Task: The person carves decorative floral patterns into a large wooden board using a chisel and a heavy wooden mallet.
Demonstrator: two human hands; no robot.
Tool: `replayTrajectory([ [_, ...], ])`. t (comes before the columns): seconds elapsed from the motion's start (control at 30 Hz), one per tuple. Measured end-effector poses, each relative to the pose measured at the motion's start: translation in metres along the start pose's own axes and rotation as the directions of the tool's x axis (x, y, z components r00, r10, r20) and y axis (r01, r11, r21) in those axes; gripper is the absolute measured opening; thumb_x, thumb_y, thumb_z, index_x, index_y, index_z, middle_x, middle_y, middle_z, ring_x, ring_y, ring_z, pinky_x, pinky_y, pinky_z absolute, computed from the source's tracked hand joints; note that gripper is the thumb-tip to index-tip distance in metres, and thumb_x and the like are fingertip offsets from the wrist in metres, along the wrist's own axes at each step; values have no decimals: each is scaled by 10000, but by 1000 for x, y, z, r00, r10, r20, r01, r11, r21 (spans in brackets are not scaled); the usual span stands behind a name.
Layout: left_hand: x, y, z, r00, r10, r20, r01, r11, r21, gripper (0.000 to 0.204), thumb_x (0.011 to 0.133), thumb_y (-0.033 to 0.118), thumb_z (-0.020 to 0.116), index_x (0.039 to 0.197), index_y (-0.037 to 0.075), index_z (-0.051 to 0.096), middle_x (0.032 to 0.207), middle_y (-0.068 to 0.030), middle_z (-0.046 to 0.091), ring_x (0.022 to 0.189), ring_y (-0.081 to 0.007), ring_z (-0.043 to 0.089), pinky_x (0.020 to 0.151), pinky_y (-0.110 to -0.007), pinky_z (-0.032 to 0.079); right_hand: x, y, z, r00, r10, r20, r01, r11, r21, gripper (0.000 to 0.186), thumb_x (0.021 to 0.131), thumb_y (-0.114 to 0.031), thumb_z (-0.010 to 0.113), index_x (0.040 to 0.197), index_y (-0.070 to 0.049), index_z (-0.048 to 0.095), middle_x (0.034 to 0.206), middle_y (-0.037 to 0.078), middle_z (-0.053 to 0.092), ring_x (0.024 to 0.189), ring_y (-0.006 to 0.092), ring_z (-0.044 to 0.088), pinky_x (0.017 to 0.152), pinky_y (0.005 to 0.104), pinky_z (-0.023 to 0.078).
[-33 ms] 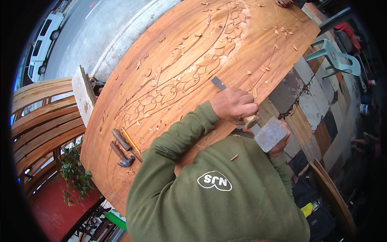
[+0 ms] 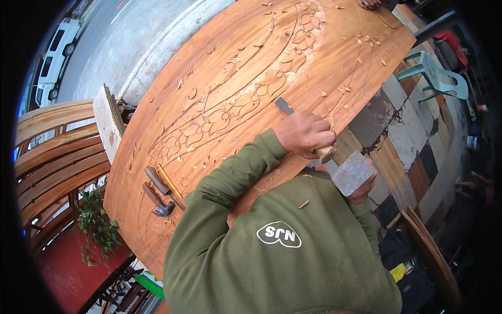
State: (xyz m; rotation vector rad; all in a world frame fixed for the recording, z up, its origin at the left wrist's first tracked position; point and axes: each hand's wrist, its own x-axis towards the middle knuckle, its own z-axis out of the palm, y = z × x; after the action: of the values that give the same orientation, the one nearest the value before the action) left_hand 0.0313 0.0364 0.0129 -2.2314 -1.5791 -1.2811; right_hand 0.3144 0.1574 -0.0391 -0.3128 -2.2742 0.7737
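I have my left grip (image 2: 306,133) closed round the chisel (image 2: 283,105), one o'clock of centre over the carved panel (image 2: 334,63), blade toward eleven; my right grip (image 2: 367,187) holds the grey block (image 2: 353,174) near the chisel's butt, toward four; I'd judge square, light taps best.

Daylit grey road (image 2: 104,49) with white van (image 2: 50,64); slatted brown wooden frame (image 2: 57,141); pale-green plastic armchair (image 2: 430,74) on patchwork-tiled floor (image 2: 405,123).
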Motion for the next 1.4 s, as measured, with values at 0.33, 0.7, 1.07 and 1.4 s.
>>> replayTrajectory([
  [0.33, -17, -14, 9, 999, 11, 48, -13, 999, 43, 304, 801, 284, 799, 902, 146, 548, 790, -46, 516, 693, -251, 615, 566, -425, 483, 12, -21, 0, 998, 58, -15, -60, 989, -136, 875, 694, -158, 1001, 1364, -48, 448, 1114, 179, 665, 847, 295, 691, 741, 405, 585],
  [0.7, -23, -13, 10, 997, 2, 72, -4, 999, 33, 257, 826, 256, 778, 887, 151, 551, 784, -48, 526, 692, -259, 614, 578, -433, 488, 41, -9, 20, 949, -303, -92, 298, 953, -62, 703, 804, -162, 899, 1330, -60, 444, 1055, 188, 669, 866, 380, 712, 746, 484, 600],
  [1.07, -16, -13, 9, 989, 4, 147, -10, 999, 43, 244, 816, 254, 751, 901, 150, 547, 804, -54, 530, 736, -264, 629, 613, -437, 499, 34, 4, 36, 942, -290, -168, 295, 955, 6, 663, 844, -201, 917, 1330, -69, 485, 1054, 176, 662, 816, 348, 691, 681, 446, 573],
  [1.4, -6, -14, -9, 995, -53, -78, 56, 998, 36, 249, 843, 213, 838, 917, 109, 624, 757, -61, 543, 623, -263, 614, 525, -409, 463, 53, 1, 27, 974, -212, -82, 210, 977, -31, 690, 882, -378, 890, 1329, -63, 469, 1043, 192, 685, 845, 364, 731, 723, 447, 601],
])
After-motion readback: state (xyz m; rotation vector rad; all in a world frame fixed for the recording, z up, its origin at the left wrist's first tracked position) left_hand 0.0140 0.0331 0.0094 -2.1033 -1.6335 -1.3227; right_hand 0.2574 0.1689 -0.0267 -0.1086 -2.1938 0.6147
